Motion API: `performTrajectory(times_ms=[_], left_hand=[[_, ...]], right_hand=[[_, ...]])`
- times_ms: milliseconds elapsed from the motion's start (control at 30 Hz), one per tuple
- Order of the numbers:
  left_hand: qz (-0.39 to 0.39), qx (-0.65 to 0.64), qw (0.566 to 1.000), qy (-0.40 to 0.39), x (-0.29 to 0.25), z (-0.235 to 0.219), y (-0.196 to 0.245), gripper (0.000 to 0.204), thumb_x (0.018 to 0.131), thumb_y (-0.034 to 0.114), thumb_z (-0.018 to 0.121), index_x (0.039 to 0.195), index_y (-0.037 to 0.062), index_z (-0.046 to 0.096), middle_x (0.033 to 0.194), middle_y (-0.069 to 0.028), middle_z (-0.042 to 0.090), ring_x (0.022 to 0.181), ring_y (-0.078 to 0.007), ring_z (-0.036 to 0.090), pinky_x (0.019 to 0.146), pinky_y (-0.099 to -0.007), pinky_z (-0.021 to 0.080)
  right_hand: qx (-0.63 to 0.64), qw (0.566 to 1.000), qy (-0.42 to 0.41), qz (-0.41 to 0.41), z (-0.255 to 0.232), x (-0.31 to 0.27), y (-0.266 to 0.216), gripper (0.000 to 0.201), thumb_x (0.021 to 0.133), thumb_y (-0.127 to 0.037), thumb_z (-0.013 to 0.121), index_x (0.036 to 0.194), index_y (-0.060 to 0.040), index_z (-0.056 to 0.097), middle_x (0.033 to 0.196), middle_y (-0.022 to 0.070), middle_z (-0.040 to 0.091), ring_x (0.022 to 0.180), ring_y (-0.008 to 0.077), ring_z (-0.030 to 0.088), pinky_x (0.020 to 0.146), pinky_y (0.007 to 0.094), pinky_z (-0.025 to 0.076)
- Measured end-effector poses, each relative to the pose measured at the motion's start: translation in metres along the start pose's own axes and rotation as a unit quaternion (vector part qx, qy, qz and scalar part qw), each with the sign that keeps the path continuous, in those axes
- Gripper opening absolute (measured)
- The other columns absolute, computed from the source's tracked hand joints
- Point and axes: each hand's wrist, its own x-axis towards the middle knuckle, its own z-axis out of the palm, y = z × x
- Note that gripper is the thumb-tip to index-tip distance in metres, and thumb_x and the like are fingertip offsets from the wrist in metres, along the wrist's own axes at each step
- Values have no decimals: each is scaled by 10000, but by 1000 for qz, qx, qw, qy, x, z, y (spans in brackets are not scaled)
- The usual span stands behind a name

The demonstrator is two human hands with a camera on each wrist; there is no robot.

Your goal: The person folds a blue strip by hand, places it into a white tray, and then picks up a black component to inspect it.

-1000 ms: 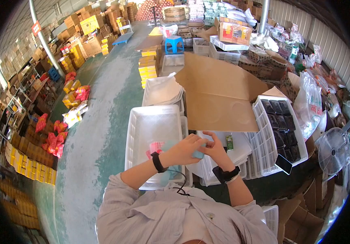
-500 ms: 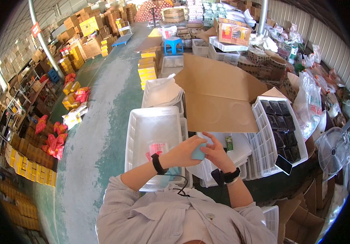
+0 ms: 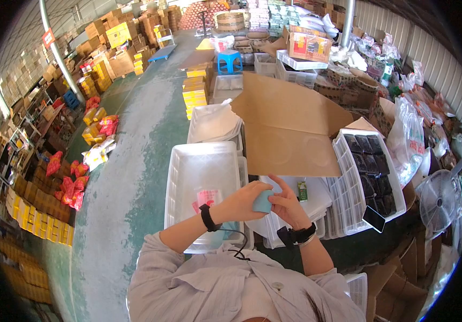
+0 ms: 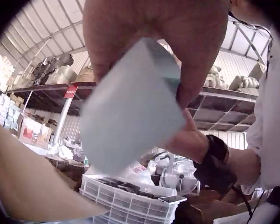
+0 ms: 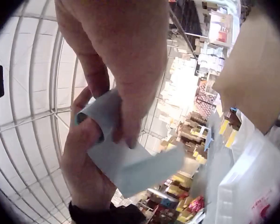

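A pale blue, thin folded sheet [image 3: 262, 202] is held between both hands in front of the chest. My left hand [image 3: 240, 202] grips it from the left, and in the left wrist view the sheet [image 4: 130, 109] hangs broad and creased beneath the fingers. From the other side my right hand [image 3: 290, 208] pinches its edge. In the right wrist view part of the sheet [image 5: 137, 170] curves round the left thumb. Below the left forearm, a white plastic crate [image 3: 169, 174] holds pink-printed packets [image 3: 208, 197] and more pale blue material [image 3: 230, 229].
Stacked white trays [image 3: 317, 201] lie beyond the hands, bearing a small green packet [image 3: 302, 190]. A large cardboard flap [image 3: 293, 129] rises behind them. At right, a white crate [image 3: 344, 177] holds black packs [image 3: 368, 155], with a phone [image 3: 374, 218] at its corner and a fan [image 3: 438, 201] beside it.
Both hands stay over the same spot. Their fingers have shifted on the blue sheet, which now shows more fully and compactly between them. The pink packets in the crate are less covered.
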Motion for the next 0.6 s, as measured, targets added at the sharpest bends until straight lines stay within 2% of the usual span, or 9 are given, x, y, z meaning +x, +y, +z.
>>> performTrajectory(times_ms=[67,167,267,333,367,467,567,600], left_hand=[[-11,-13,1000,0,-1,1,-1,648,665,152,749,1225,29,448,1153,-190,507,1066,-359,523,920,-402,433],[-16,-11,1000,-5,-1,3,-6,654,661,161,752,1225,29,450,1158,-190,508,1066,-360,524,920,-402,434],[-38,-23,999,-9,-1,-1,1,660,655,165,755,1225,29,449,1160,-190,505,1068,-360,523,918,-400,434],[-58,-51,997,-15,-2,0,3,662,654,165,754,1225,30,448,1159,-195,500,1072,-362,518,920,-400,431],[-41,-34,998,-16,-2,1,0,648,661,154,741,1225,37,443,1164,-192,496,1080,-364,511,920,-403,433],[-12,-10,1000,-17,-2,2,-5,630,668,135,723,1223,44,437,1169,-194,486,1089,-371,497,926,-409,429],[-18,-26,999,-16,-3,1,-2,642,660,137,736,1221,24,444,1157,-209,482,1082,-375,494,941,-404,412],[-15,-21,1000,-17,-4,2,-5,639,661,133,734,1221,24,444,1158,-207,482,1086,-372,492,941,-404,411]], right_hand=[[13,1000,18,16,3,1,0,669,848,-45,631,1415,-95,279,996,97,627,899,180,626,797,321,510],[-179,983,38,-27,1,1,7,666,845,-60,641,1409,-97,289,1000,96,626,924,177,619,785,313,513],[76,997,-16,-6,10,-4,-3,666,839,-69,653,1403,-102,299,993,94,627,925,169,614,776,301,513],[-60,998,19,15,6,-2,-2,663,837,-67,653,1401,-103,305,989,91,627,917,164,613,771,293,509],[-127,991,38,26,4,-1,-1,662,836,-65,654,1399,-103,308,987,90,627,913,161,613,769,289,507],[-162,985,36,-40,7,0,5,665,828,-47,657,1395,-96,314,978,84,625,904,149,609,752,282,500],[30,1000,-3,-4,11,-5,-2,680,815,-31,668,1391,-92,314,978,78,625,906,136,605,743,274,494],[-94,995,17,-17,9,-3,0,681,816,-32,668,1392,-92,310,980,80,625,906,135,604,745,275,495]])
